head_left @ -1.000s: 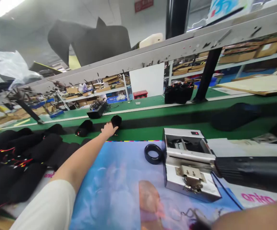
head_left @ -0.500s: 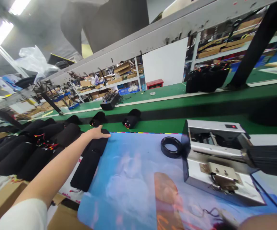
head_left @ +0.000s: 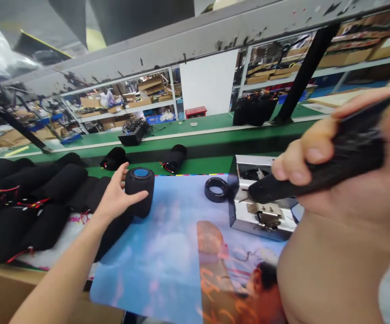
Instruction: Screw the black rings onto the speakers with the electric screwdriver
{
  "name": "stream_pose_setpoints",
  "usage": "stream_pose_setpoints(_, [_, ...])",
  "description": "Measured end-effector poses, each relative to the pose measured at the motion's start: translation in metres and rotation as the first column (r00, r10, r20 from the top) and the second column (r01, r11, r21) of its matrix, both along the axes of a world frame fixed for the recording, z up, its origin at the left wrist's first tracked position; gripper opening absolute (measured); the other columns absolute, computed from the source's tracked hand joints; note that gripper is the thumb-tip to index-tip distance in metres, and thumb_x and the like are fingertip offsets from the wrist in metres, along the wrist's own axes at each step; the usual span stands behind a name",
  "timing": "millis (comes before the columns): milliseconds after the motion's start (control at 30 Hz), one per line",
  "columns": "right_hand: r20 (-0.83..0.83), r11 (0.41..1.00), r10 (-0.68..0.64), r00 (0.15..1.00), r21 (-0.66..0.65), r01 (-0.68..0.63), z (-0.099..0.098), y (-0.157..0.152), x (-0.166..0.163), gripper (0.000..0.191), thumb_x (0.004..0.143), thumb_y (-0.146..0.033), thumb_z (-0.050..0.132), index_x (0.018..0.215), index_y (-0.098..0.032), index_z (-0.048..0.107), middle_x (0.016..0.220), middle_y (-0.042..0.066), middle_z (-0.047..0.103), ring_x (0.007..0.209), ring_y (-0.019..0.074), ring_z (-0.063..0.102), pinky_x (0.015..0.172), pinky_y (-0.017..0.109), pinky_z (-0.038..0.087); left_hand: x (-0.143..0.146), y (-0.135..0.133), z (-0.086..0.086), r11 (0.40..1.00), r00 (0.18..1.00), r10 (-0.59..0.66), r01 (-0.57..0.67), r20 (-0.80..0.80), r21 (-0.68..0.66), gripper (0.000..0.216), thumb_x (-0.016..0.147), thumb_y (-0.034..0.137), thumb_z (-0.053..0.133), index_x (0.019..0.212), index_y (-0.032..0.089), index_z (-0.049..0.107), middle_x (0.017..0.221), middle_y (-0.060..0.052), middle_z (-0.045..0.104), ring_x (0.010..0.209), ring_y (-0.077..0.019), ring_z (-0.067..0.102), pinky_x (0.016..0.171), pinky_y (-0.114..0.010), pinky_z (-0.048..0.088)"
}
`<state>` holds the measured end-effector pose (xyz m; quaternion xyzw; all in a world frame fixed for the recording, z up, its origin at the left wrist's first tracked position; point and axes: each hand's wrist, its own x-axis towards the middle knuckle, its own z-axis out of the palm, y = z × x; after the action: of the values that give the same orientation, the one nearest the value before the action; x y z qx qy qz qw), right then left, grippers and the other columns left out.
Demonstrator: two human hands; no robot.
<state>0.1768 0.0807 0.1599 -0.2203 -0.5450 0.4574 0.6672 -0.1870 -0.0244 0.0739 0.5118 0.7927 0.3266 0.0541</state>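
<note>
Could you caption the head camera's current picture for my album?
Left hand at a blue-topped black cylinder; right hand gripping a black tool near a silver metal machine.

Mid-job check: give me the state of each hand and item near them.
Left hand: at the black cylinder, thumb across its front; firmness unclear
Black cylinder: roughly upright, blue disc up
Right hand: closed around the black tool
Black tool: held, tip at the metal box
Metal box: top open
Black ring: lying flat
Wired cylinder: on its side, wires exposed
Printed sheet: spread out
</note>
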Motion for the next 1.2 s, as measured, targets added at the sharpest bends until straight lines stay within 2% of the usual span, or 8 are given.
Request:
stream_pose_setpoints(67, [0.027, 0.998, 0.054, 0.998, -0.031, -0.053, -0.007, 0.008, -0.014, 0.037, 0.083, -0.045, 0.084, 0.088, -0.022, 0.055, 0.064, -0.004, 0.057, 0.042, 0.0151, 0.052, 0.038, 0.031, 0.042, 0.021, -0.017, -0.018, 0.984, 0.990, -0.065, 0.043, 0.125, 0.173, 0.094, 0.069, 0.046, 0.091, 0.152, 0.025, 0.053, 0.151, -0.012, 0.063, 0.137, -0.0354, 0.068, 0.112, -0.046, 0.061])
stream_pose_setpoints(167, [0.314, 0.974, 0.144, 0.938, -0.210, -0.079, -0.025, 0.021, -0.041, 0.044, 0.078, -0.048, 0.085, 0.095, -0.020, 0.055, 0.079, 0.000, 0.068, 0.041, 0.0148, 0.056, 0.038, 0.029, 0.042, 0.043, -0.030, -0.045, 0.957, 0.967, -0.092, 0.020, 0.237, 0.289, 0.080, 0.070, 0.044, 0.090, 0.143, 0.027, 0.061, 0.148, -0.012, 0.064, 0.137, -0.0362, 0.068, 0.104, -0.045, 0.065])
stream_pose_setpoints(300, [0.721, 0.930, 0.243, 0.649, -0.362, 0.054, -0.050, 0.029, -0.072, 0.050, 0.080, -0.050, 0.084, 0.107, -0.023, 0.053, 0.066, -0.004, 0.061, 0.043, 0.0186, 0.059, 0.042, 0.027, 0.043, 0.046, -0.026, -0.059, 0.940, 0.976, -0.106, 0.036, 0.190, 0.340, 0.075, 0.073, 0.041, 0.089, 0.142, 0.027, 0.062, 0.145, -0.012, 0.064, 0.135, -0.0355, 0.068, 0.092, -0.040, 0.069])
stream_pose_setpoints(400, [0.855, 0.911, 0.277, 0.439, -0.379, 0.163, -0.059, 0.025, -0.085, 0.046, 0.089, -0.040, 0.079, 0.121, -0.021, 0.052, 0.056, -0.005, 0.057, 0.045, 0.0210, 0.062, 0.047, 0.027, 0.044, 0.031, -0.012, -0.057, 0.914, 0.993, -0.091, 0.056, 0.069, 0.403, 0.074, 0.074, 0.040, 0.089, 0.142, 0.026, 0.061, 0.139, -0.012, 0.064, 0.129, -0.0347, 0.070, 0.087, -0.039, 0.069])
stream_pose_setpoints(600, [0.919, 0.892, 0.311, 0.244, -0.371, 0.259, -0.076, 0.018, -0.093, 0.047, 0.097, -0.031, 0.075, 0.132, -0.013, 0.049, 0.063, -0.006, 0.055, 0.044, 0.0145, 0.056, 0.049, 0.025, 0.047, 0.003, 0.005, -0.052, 0.832, 0.991, -0.006, 0.078, -0.132, 0.549, 0.089, 0.072, 0.039, 0.092, 0.149, 0.021, 0.053, 0.145, -0.015, 0.054, 0.145, -0.0380, 0.055, 0.124, -0.053, 0.048])
stream_pose_setpoints(733, [0.929, 0.883, 0.285, 0.238, -0.351, 0.312, -0.107, 0.026, -0.093, 0.031, 0.106, -0.040, 0.067, 0.121, -0.015, 0.055, 0.073, -0.004, 0.053, 0.050, 0.0066, 0.046, 0.049, 0.019, 0.044, 0.018, 0.000, -0.068, 0.737, 0.969, -0.122, 0.234, -0.215, 0.634, 0.105, 0.072, 0.048, 0.096, 0.157, 0.023, 0.041, 0.146, -0.016, 0.052, 0.142, -0.0386, 0.058, 0.122, -0.054, 0.050])
stream_pose_setpoints(967, [0.966, 0.835, 0.198, 0.164, -0.254, 0.487, -0.117, 0.027, -0.102, 0.038, 0.103, -0.030, 0.072, 0.132, -0.011, 0.058, 0.111, 0.008, 0.063, 0.087, 0.0134, 0.062, 0.081, 0.029, 0.059, 0.056, -0.013, -0.114, 0.744, 0.923, -0.384, 0.297, 0.020, 0.599, 0.097, 0.071, 0.046, 0.098, 0.151, 0.027, 0.046, 0.146, -0.015, 0.056, 0.141, -0.0389, 0.062, 0.117, -0.055, 0.054])
stream_pose_setpoints(1200, [0.816, 0.875, 0.335, 0.472, -0.455, 0.165, -0.077, -0.033, -0.072, 0.072, 0.084, -0.059, 0.080, 0.141, -0.027, 0.049, 0.082, -0.002, 0.065, 0.057, 0.0201, 0.066, 0.058, 0.032, 0.057, 0.062, -0.025, -0.113, 0.736, 0.765, -0.580, 0.343, 0.281, 0.583, 0.101, 0.073, 0.053, 0.099, 0.151, 0.029, 0.040, 0.148, -0.017, 0.063, 0.138, -0.0387, 0.068, 0.115, -0.056, 0.056])
